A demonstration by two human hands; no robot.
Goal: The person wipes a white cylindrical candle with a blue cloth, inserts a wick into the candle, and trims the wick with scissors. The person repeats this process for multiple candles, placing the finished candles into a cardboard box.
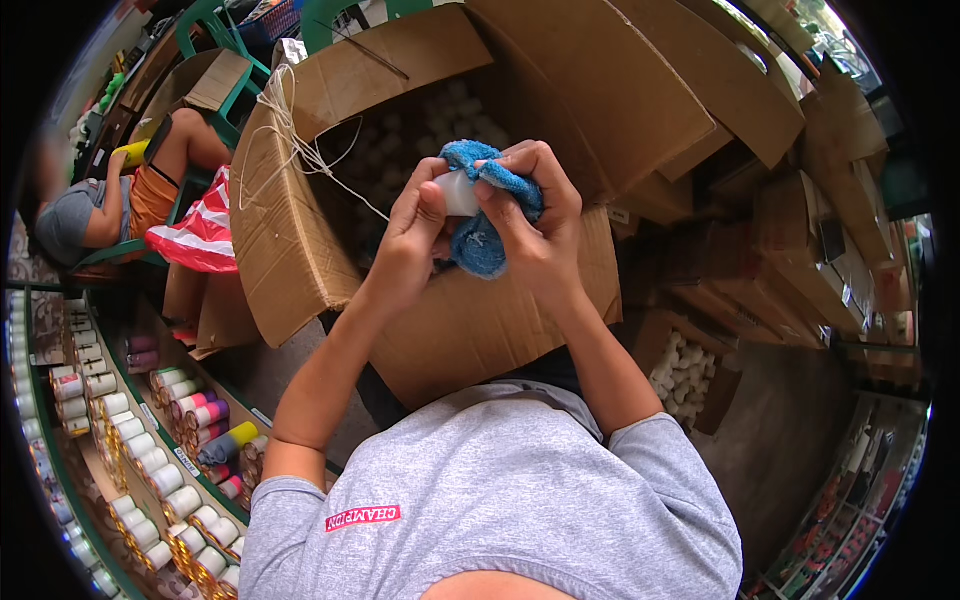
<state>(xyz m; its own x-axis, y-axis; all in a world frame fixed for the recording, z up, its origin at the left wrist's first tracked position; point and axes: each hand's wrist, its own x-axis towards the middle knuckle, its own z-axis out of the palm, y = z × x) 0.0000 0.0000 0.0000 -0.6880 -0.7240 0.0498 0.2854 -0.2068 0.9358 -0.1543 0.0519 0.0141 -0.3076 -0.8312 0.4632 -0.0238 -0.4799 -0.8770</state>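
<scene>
Over an open cardboard box [290, 250], my two hands meet around a small white cylinder [459, 194], perhaps a plastic bottle or spool. My left hand [412, 215] grips it from the left, thumb bent along its side. On the other side, my right hand [538, 205] pinches a blue terry cloth [480, 250], which wraps the cylinder's right part and hangs below it. The cylinder's far end is hidden by cloth and fingers. Inside the box, many similar white pieces [455, 112] lie in shadow.
White cord [292, 130] drapes over the box's left flap. A smaller carton [688, 375] of white pieces stands at right, below stacked cardboard boxes [800, 240]. Shelves of thread spools [150, 460] line the lower left. Another person [100, 205] sits at upper left beside a red-and-white striped bag [200, 228].
</scene>
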